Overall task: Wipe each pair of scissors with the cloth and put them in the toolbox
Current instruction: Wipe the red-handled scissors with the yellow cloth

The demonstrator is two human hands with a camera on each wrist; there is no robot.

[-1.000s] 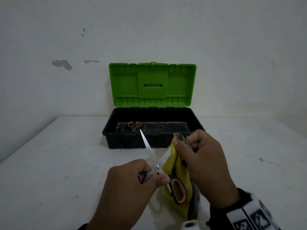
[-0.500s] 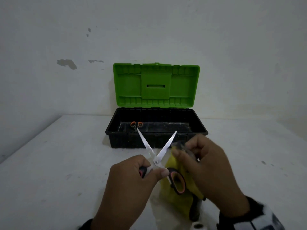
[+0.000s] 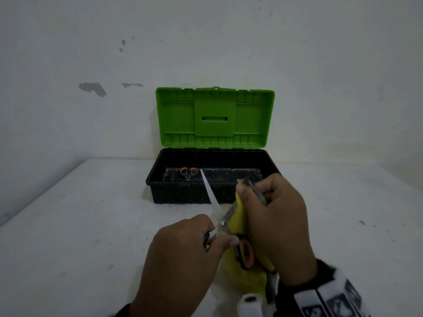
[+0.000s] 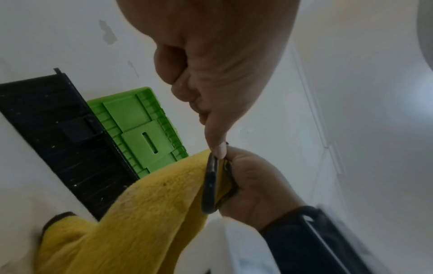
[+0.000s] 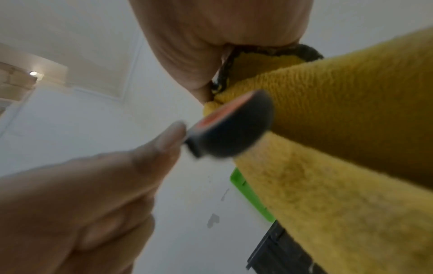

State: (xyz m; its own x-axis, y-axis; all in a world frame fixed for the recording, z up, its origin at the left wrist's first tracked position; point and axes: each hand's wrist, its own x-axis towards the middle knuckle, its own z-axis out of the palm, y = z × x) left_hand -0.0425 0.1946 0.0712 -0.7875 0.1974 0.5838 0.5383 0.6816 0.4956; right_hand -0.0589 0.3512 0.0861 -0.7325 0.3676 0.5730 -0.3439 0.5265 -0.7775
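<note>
Two hands are seen working over a white desk (image 3: 75, 225) in front of an open toolbox (image 3: 174, 193). One pair of scissors (image 3: 218, 221), with its blades spread, is held above the desk, just short of the toolbox's near wall. Its black handle is gripped by the left hand (image 3: 180, 255), whose fingers are curled round it with the thumb laid across near the pivot. One bare blade is pointed up and away toward the toolbox; the other blade is wrapped in a yellow cloth (image 3: 247, 277) and is clamped through that cloth by the curled fingers and thumb of the right hand (image 3: 274, 227). The second handle loop, black with an orange lining, is seen against the cloth between the two hands. The rest of the cloth is left hanging below the right hand.

Inside the black base of the toolbox, toward its left end, a second pair of scissors with orange handles (image 3: 188, 172) is seen lying on the floor of the box. The green lid (image 3: 215, 117) is stood upright against the wall behind.
</note>
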